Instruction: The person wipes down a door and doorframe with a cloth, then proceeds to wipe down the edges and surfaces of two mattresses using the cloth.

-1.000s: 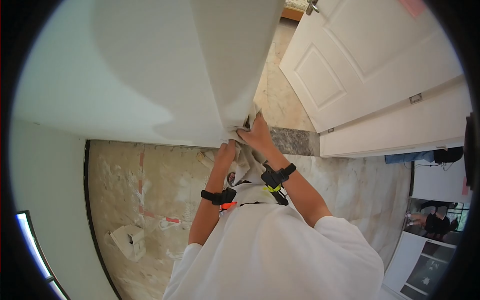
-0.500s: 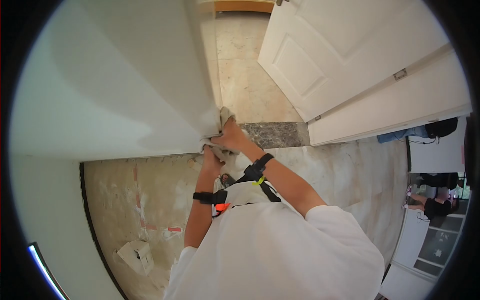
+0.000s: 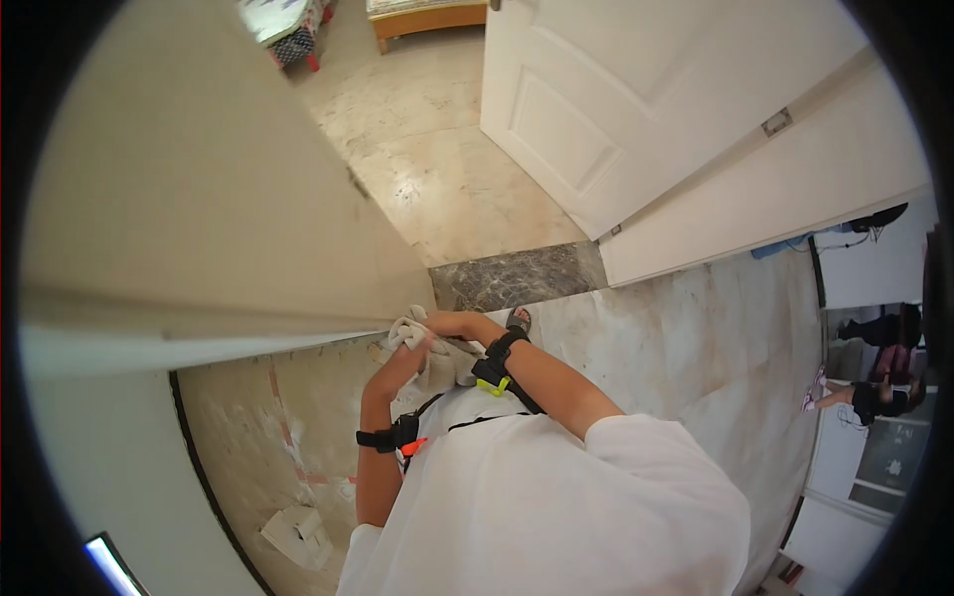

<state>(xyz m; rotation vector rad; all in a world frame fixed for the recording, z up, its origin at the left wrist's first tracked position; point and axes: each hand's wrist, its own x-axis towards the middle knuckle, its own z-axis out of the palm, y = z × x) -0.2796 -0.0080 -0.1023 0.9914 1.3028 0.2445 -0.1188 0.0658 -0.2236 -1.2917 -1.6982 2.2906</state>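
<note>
A crumpled greyish-beige cloth is bunched up in front of my waist, close to the edge of the wall beside the doorway. My left hand grips it from the left, fingers wrapped in its folds. Coming in from the right, my right hand is closed on the upper part of the same cloth, and its fingers are partly hidden. Part of the cloth hangs below both hands. Each wrist wears a black strap.
To the right stands an open white panelled door. A dark marble threshold crosses the doorway, with wooden-framed furniture beyond. A white box lies on the stained floor at lower left. Another person is at far right.
Both hands have drawn back from the wall's edge toward my body, bringing the cloth along. The view has shifted, showing more of the room beyond the doorway and my sandalled foot.
</note>
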